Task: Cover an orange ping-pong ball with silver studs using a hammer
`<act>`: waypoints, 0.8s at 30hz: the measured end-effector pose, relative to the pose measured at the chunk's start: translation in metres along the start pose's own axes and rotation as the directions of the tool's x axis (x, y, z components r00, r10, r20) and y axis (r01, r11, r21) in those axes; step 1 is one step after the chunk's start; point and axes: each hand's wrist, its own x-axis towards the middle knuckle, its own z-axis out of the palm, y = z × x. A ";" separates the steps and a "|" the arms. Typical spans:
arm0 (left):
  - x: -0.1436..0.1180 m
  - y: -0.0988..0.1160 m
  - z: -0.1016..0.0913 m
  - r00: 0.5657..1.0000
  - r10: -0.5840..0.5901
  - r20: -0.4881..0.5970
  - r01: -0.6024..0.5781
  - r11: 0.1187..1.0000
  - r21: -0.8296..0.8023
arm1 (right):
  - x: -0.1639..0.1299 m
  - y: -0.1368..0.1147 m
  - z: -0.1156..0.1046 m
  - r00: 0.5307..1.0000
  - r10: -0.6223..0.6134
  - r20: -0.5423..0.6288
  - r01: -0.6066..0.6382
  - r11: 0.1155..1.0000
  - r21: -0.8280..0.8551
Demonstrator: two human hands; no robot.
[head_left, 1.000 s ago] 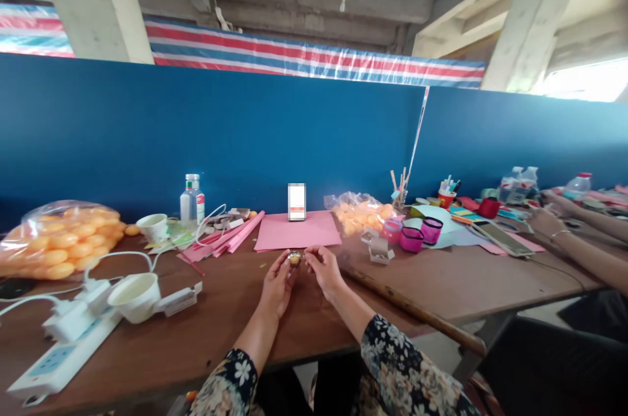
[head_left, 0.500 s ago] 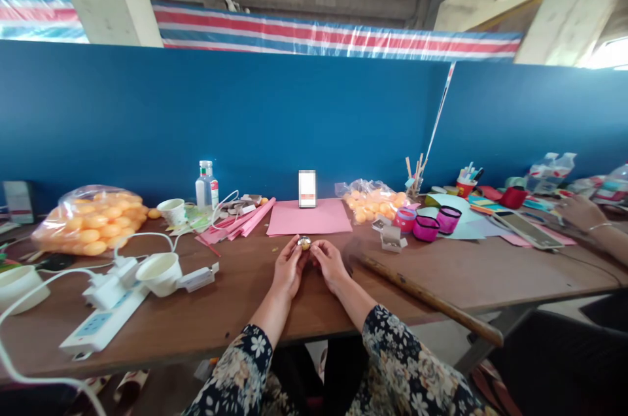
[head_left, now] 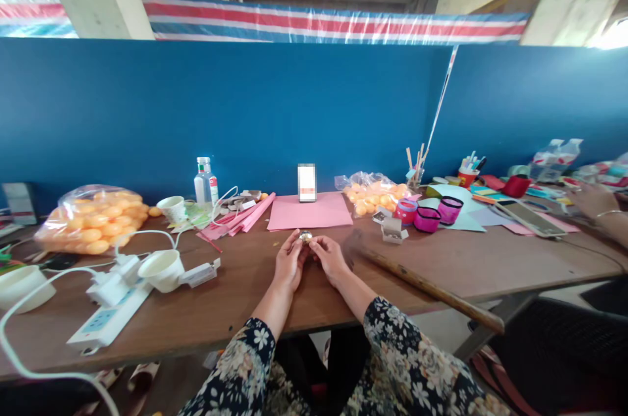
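Pinched between the thumb and fingers of the left hand point(head_left: 289, 265) is a small shiny ball point(head_left: 305, 237), held over the table point(head_left: 316, 295), nearer than the pink paper point(head_left: 284, 216). Whether it is also gripped by the right hand point(head_left: 330, 259), brought close at its side, cannot be told. Judged by its gloss, it is probably light, hard and slippery, and is best held lightly by opposite sides.

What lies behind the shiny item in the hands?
Past the shiny item: pink paper, then a blurred upright object. The left hand and right hand hide what's behind them.
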 end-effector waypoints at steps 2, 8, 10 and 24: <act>0.000 0.000 0.000 1.000 0.000 0.004 0.000 1.000 0.000 | 0.000 0.000 0.000 1.000 0.001 0.001 -0.001 1.000 -0.004; 0.000 0.000 0.000 1.000 -0.001 0.009 0.001 1.000 -0.002 | -0.001 0.000 -0.001 1.000 0.005 -0.001 -0.005 1.000 -0.016; -0.001 0.000 0.000 1.000 -0.003 0.009 0.003 1.000 -0.003 | -0.001 0.000 -0.001 1.000 0.010 -0.001 -0.010 1.000 -0.019; 0.000 -0.001 0.000 1.000 -0.003 0.009 0.003 1.000 -0.020 | -0.001 -0.001 0.000 1.000 0.013 0.004 -0.013 1.000 -0.015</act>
